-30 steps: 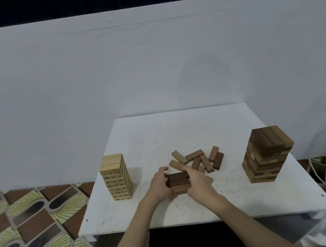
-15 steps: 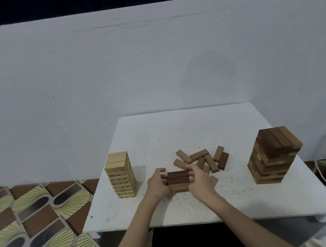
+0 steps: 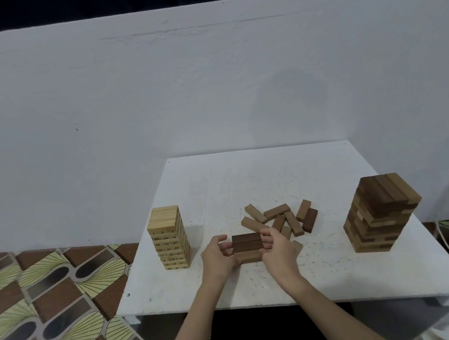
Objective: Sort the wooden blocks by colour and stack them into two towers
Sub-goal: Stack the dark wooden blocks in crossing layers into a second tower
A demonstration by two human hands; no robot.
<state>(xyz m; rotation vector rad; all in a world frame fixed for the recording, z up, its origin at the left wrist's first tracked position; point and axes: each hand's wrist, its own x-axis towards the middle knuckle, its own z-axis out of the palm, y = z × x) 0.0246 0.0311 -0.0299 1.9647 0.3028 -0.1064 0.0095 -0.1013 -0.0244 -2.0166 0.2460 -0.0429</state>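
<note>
Two hands on one small bundle of dark blocks (image 3: 247,247) near the front of the white table (image 3: 326,277): left hand (image 3: 217,258) and right hand (image 3: 277,249) press in on its short ends, fingers curled round. Can't quite tell if it's lifted or resting. Wood's stiff and light but smooth, so loose layers could slide; squeezing the ends evenly looks right. Loose blocks (image 3: 283,219) lie just behind, the pale tower (image 3: 170,245) left, the dark tower (image 3: 381,214) right.
</note>
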